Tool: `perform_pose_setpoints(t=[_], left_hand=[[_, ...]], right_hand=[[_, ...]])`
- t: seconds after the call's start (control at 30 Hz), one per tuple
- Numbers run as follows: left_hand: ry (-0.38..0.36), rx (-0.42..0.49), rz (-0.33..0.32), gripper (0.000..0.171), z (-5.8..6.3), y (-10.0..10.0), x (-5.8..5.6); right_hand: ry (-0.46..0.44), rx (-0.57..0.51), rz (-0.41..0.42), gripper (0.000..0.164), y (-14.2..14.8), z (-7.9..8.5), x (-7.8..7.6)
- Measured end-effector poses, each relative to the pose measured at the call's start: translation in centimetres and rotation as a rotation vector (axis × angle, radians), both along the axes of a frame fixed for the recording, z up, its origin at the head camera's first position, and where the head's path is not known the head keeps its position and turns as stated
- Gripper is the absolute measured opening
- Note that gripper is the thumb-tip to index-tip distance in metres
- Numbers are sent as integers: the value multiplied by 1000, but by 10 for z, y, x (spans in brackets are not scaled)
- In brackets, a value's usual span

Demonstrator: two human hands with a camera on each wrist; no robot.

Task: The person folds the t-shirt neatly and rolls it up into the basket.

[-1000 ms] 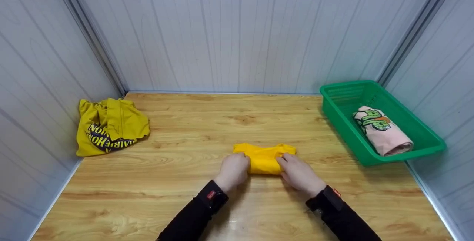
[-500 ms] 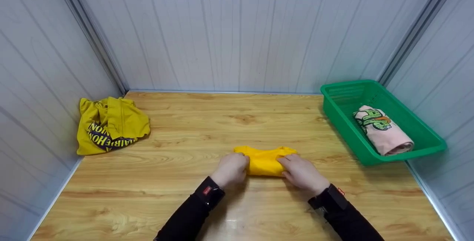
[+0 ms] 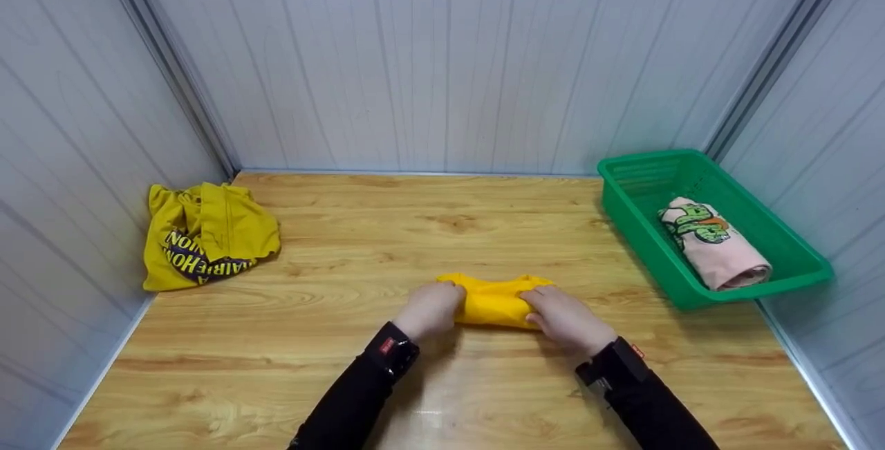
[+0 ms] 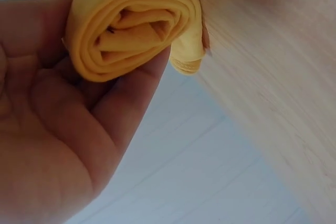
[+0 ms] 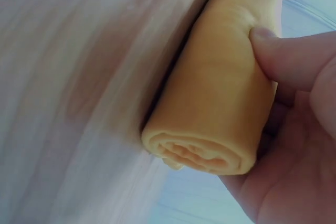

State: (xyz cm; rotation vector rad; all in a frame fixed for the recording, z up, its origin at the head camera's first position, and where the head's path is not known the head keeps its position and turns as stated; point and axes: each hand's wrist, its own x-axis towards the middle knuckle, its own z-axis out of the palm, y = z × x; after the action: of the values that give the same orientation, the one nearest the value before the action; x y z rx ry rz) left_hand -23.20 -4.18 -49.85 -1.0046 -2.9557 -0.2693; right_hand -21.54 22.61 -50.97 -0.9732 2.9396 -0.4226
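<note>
A plain yellow garment (image 3: 492, 301), wound into a roll, lies on the wooden tabletop in front of me. My left hand (image 3: 432, 310) grips its left end; the left wrist view shows the coiled layers of that end (image 4: 131, 40) between thumb and fingers, with a loose flap beyond. My right hand (image 3: 567, 319) grips the right part of the roll. In the right wrist view the thumb (image 5: 286, 56) presses into the cloth from one side, and the other fingers curl behind it, partly hidden. The right end also shows coiled layers.
A green basket (image 3: 639, 246) stands at the right, holding a rolled pink garment (image 3: 733, 256) with a green print. A crumpled mustard-yellow garment (image 3: 238, 222) with dark lettering lies at the left. Pale panel walls (image 3: 415, 63) enclose the tabletop (image 3: 373, 229) on three sides.
The far edge of the yellow roll has come slightly nearer to me, and both hands have shifted a little outward. Both keep their grip. Basket and other garments stay put.
</note>
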Motion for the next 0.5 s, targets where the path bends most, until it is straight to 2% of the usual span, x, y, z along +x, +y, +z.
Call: perform_pose_setpoints(t=[0.17,0.33,0.5], left_hand=[[-51,18,-12,15,3,-1,-4],[-32,29,-44,12,2,-2,-5],[-24,48,-47,10,1,-2,-5]], right_hand=[[-36,-6,-20,39,0,1,-1],[-36,-28,-13,39,2,0,-1],[-37,-38,-31,39,3,-3,0]])
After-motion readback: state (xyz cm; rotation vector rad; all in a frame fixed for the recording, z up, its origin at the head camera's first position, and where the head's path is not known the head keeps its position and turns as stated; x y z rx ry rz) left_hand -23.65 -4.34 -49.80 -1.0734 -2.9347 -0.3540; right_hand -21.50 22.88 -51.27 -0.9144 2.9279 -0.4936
